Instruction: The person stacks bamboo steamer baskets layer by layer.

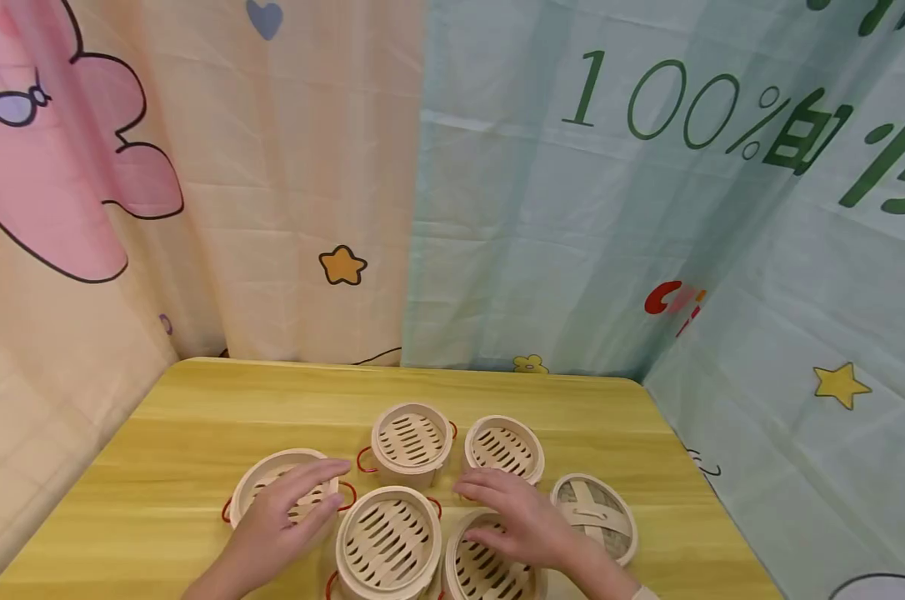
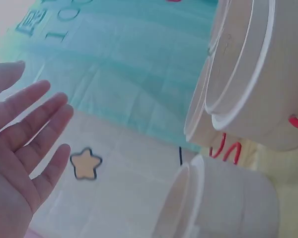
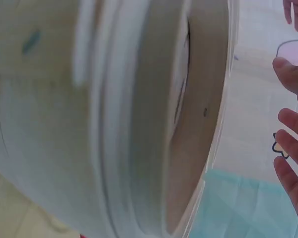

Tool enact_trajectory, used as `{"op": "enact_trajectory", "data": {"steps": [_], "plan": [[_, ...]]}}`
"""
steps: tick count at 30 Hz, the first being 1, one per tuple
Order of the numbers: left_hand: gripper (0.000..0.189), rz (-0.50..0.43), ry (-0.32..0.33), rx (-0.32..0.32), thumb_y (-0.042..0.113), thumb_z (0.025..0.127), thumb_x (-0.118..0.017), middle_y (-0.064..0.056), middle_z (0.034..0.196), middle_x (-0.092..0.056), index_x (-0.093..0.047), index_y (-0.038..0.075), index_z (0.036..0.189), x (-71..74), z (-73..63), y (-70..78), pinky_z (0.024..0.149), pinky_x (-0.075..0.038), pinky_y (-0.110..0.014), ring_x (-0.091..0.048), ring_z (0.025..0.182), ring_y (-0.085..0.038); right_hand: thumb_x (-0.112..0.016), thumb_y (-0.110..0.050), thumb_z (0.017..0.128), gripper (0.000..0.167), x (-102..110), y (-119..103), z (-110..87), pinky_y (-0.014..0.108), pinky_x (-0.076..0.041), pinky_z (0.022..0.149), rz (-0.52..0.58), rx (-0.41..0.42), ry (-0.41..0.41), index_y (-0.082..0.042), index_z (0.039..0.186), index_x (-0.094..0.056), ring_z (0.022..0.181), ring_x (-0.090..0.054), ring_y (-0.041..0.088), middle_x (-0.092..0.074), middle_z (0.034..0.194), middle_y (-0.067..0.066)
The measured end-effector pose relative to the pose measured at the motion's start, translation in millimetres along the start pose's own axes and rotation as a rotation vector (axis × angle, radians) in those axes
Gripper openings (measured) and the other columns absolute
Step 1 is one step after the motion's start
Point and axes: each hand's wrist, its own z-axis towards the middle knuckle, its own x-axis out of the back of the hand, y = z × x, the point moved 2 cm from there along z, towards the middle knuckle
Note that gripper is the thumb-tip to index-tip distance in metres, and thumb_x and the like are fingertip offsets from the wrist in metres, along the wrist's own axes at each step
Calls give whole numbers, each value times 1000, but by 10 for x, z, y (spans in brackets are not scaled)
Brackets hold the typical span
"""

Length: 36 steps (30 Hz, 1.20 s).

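My left hand (image 1: 280,512) hovers over the left bamboo steamer basket (image 1: 252,479), hiding part of its slatted base. In the left wrist view, that hand's fingers (image 2: 44,116) are spread and hold nothing, apart from the baskets. Over the front right steamer basket (image 1: 490,579) is my right hand (image 1: 520,517), its fingers loosely bent and nothing between them. The front middle steamer basket (image 1: 388,542) stands between my hands. Right of my right hand, a woven steamer lid (image 1: 617,521) shows its strap handle, partly hidden by my forearm.
Two more steamer baskets stand behind, one in the middle (image 1: 411,442) and one to the right (image 1: 503,446). Red cord loops (image 1: 366,458) stick out from several baskets. The wooden table (image 1: 272,400) ends at a printed curtain (image 1: 332,192).
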Motion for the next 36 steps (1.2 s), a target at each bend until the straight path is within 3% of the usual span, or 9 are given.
{"op": "enact_trajectory", "data": {"steps": [5,7,12,15,20,24,28,31,36], "plan": [[31,-201,154,192,-11,83,-58,-3,108,-64,-63,3,110,93,-217,-145,83,-42,-13,-55,102,-6,-76,-19,76,51,-77,-66,-19,32,-43,91,9,55,74,-13,122,-57,111,-51,15,-57,119,0],[26,-284,223,280,-12,87,-52,-2,107,-65,-63,-2,108,133,-325,-201,79,-44,-13,-56,99,-4,-76,-20,76,48,-110,-93,-26,28,-43,89,-18,92,89,-12,119,-59,106,-53,14,-59,115,0],[19,-494,388,424,-10,93,-43,-2,100,-67,-58,-15,104,241,-518,-361,80,-44,-13,-59,94,-7,-74,-19,78,39,-197,-129,-36,19,-43,83,-18,163,100,-8,114,-61,93,-54,9,-59,105,-1],[21,-536,500,529,1,94,-48,-5,95,-68,-58,-16,103,261,-626,-565,81,-44,-14,-61,91,-9,-74,-17,78,37,-248,-147,-34,17,-42,83,2,195,104,-7,112,-62,92,-54,8,-59,103,-2],[30,-572,744,645,10,92,-56,-12,95,-68,-59,-15,108,201,-943,-1115,81,-47,-19,-63,88,-17,-76,-13,75,37,-322,-185,-26,15,-43,83,28,221,91,-7,109,-63,93,-55,6,-60,101,-2],[34,-617,882,741,14,91,-58,-10,99,-68,-58,-11,114,194,-1112,-1343,80,-47,-17,-63,91,-15,-78,-18,73,36,-356,-211,-21,15,-43,81,-29,244,95,-9,106,-65,90,-55,6,-60,98,-3],[40,-708,888,919,21,87,-64,5,103,-67,-58,4,123,212,-1159,-1336,79,-43,-10,-59,96,-2,-78,-21,73,38,-398,-230,-12,14,-43,82,-34,275,73,-9,106,-64,91,-55,6,-61,98,-3],[49,-715,807,1054,24,87,-64,21,104,-63,-51,12,131,222,-1136,-1249,85,-37,-7,-52,100,8,-77,-21,75,38,-432,-244,1,15,-41,85,4,280,48,-8,108,-62,94,-55,7,-60,100,-2],[55,-650,674,1162,21,92,-56,29,97,-57,-34,3,140,207,-1009,-1127,91,-33,-8,-46,99,11,-75,-18,78,34,-478,-277,39,15,-40,88,29,301,17,-9,108,-62,96,-54,8,-60,102,-1]]}}
